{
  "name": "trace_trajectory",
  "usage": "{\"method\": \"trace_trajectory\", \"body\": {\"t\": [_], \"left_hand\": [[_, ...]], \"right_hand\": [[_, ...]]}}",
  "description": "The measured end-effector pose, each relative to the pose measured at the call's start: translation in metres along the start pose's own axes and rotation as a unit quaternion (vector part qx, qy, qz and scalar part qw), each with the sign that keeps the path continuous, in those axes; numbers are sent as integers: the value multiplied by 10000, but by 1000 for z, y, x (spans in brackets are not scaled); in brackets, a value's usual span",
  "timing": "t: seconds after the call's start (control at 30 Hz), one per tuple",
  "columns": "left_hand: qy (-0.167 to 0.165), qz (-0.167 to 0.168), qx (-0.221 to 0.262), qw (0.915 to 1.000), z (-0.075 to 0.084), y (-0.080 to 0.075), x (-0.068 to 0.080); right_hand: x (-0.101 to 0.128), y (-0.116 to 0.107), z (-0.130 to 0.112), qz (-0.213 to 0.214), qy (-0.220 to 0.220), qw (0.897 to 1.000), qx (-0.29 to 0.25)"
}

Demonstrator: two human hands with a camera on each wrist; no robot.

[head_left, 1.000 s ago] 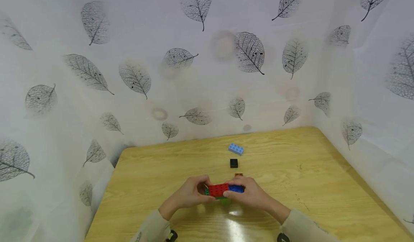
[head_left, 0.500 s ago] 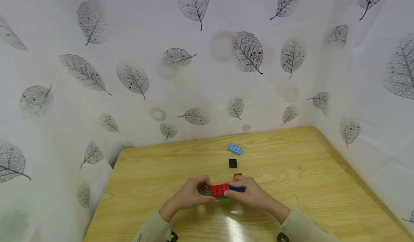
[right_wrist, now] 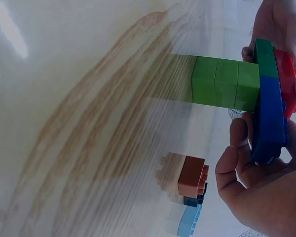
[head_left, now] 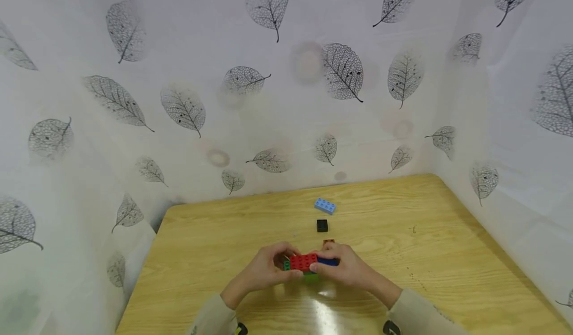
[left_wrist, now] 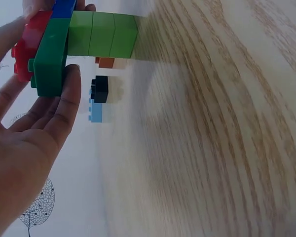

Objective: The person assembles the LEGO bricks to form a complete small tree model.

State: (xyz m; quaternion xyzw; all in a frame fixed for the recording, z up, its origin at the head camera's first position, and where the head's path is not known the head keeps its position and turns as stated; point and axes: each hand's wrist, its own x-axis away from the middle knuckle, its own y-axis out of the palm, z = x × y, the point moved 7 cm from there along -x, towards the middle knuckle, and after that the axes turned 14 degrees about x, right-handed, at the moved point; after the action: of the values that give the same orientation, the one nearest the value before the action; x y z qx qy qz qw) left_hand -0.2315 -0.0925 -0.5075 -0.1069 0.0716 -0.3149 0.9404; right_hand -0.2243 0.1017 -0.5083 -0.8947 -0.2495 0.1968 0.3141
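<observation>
Nothing has visibly moved: my left hand (head_left: 265, 270) and right hand (head_left: 346, 268) still pinch the brick assembly (head_left: 306, 264) above the bench (head_left: 447, 255), fingers curled; brown brick (head_left: 329, 242) mostly hidden.

Light wooden surface (head_left: 215, 255) carries light blue rectangular brick (head_left: 325, 206), small black brick (head_left: 322, 225), small brown brick (head_left: 329, 242), in a row.

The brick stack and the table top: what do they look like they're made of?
Brick stack, gripped by the left hand and right hand: likely moulded plastic, with studs, solid bright colours and a smooth satin sheen. Table: wood or a wood-grain laminate, glossy; it shows grain lines and a bright glare patch.
</observation>
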Motion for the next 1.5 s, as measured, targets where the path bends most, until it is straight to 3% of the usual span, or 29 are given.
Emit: {"method": "trace_trajectory", "body": {"t": [0.37,0.63,0.87,0.97,1.2,1.5], "left_hand": [[146,-50,344,9993,1,3,-3],[180,-60,327,9993,-1,4,-4],[-43,-64,198,9998,-1,4,-4],[-136,-33,157,9998,-2,4,-3],[-230,-4,206,9995,-4,3,-3],[-247,-10,252,9994,-5,4,-3]], "right_hand": [[1,0,2,45,58,9999,76],[0,-6,5,-221,257,9986,410],[-1,-40,19,511,703,9935,729],[-1,-48,26,573,790,9918,829],[-4,-46,47,367,833,9906,1019],[-6,-35,71,-9,1121,9907,772]]}}
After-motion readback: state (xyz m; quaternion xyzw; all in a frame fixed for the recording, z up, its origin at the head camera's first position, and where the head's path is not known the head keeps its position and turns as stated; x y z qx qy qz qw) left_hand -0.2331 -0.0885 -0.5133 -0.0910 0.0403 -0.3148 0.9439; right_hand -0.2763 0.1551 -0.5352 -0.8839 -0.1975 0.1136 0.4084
